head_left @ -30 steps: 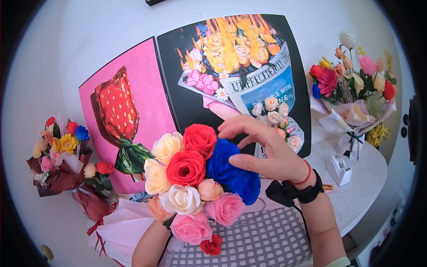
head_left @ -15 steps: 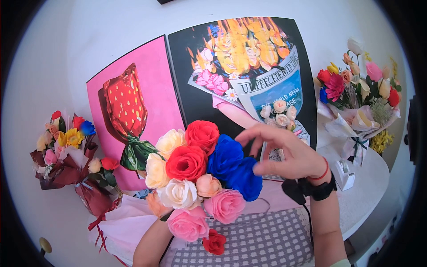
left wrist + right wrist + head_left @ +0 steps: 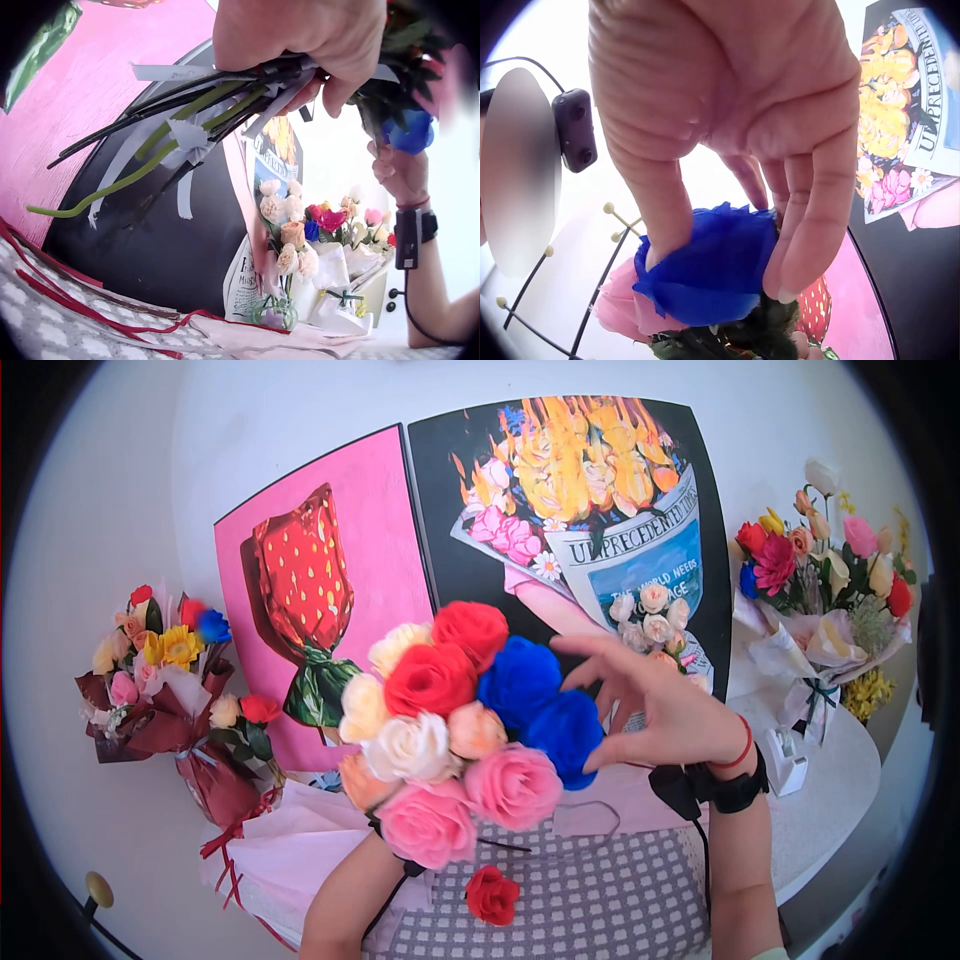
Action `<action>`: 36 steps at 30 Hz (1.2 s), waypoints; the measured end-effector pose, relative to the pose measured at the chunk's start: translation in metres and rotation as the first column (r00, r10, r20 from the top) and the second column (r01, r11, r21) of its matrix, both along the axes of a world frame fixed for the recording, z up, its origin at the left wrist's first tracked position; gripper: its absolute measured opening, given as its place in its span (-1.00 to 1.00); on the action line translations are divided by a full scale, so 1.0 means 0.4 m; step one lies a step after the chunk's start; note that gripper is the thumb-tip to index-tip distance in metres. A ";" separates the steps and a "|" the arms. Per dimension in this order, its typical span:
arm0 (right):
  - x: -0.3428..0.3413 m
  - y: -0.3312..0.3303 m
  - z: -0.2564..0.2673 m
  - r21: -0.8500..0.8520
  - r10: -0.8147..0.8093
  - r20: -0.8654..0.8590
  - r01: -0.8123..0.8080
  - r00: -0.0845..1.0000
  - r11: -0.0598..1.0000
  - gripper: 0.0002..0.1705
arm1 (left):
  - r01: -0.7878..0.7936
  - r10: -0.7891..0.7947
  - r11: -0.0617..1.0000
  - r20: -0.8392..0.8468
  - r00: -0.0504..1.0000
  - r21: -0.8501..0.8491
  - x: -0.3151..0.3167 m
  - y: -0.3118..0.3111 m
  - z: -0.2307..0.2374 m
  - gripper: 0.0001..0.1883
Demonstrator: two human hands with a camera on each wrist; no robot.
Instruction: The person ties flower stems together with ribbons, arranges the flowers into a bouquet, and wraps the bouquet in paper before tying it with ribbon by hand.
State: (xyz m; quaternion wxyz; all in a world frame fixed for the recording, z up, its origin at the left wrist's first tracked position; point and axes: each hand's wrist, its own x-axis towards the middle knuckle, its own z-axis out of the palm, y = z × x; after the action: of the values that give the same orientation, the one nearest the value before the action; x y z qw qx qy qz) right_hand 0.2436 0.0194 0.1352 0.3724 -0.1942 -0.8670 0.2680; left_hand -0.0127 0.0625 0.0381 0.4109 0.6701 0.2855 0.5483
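Note:
My left hand (image 3: 300, 37) grips a bundle of stems (image 3: 202, 112) with pale ribbon strips around it; in the head view the flowers hide that hand. Above the grip, the bouquet shows red roses (image 3: 430, 680), cream and white roses (image 3: 410, 748), peach blooms (image 3: 477, 730), pink roses (image 3: 513, 787) and two blue roses (image 3: 563, 738). My right hand (image 3: 660, 705) is at the bouquet's right side. Seen from the right wrist, its thumb lies on one side of a blue rose (image 3: 712, 270) and its fingers curl around the other.
A small red flower (image 3: 492, 895) lies on the checked cloth (image 3: 600, 890). Wrapped bouquets stand at left (image 3: 170, 680) and right (image 3: 825, 600). A white tape dispenser (image 3: 787, 760) sits at right. Two pictures (image 3: 325, 550) lean behind, and pink wrapping paper (image 3: 300, 840) lies at left.
The bouquet has risen a little, leaving the small red flower in fuller view on the cloth. My right hand has shifted from over the blue roses to their right edge.

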 end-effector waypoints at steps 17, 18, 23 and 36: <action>-0.198 0.082 -0.155 0.475 -0.108 -0.045 0.116 0.993 0.872 -0.60 | 0.004 0.008 0.999 0.312 0.950 -0.037 0.029 -0.062 0.063 -0.70; -0.203 0.084 -0.158 0.445 -0.127 0.027 0.102 0.992 0.890 -0.57 | 0.025 -0.017 0.999 0.295 0.955 -0.021 0.031 -0.061 0.062 -0.69; -0.237 0.097 -0.193 0.269 0.027 -0.014 -0.022 1.000 0.963 -0.40 | 0.025 -0.021 1.000 0.292 0.956 -0.010 0.034 -0.060 0.056 -0.66; -0.257 0.083 -0.238 0.084 0.037 -0.141 -0.025 0.989 0.996 -0.49 | 0.103 -0.099 0.995 0.140 0.985 -0.016 0.035 -0.069 0.063 -0.49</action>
State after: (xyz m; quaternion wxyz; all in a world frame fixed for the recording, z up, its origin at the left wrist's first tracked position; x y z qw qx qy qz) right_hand 0.1408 0.0526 0.0398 0.4370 -0.1455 -0.8513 0.2511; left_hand 0.0014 0.0347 0.0634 0.4649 0.6389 0.2283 0.5688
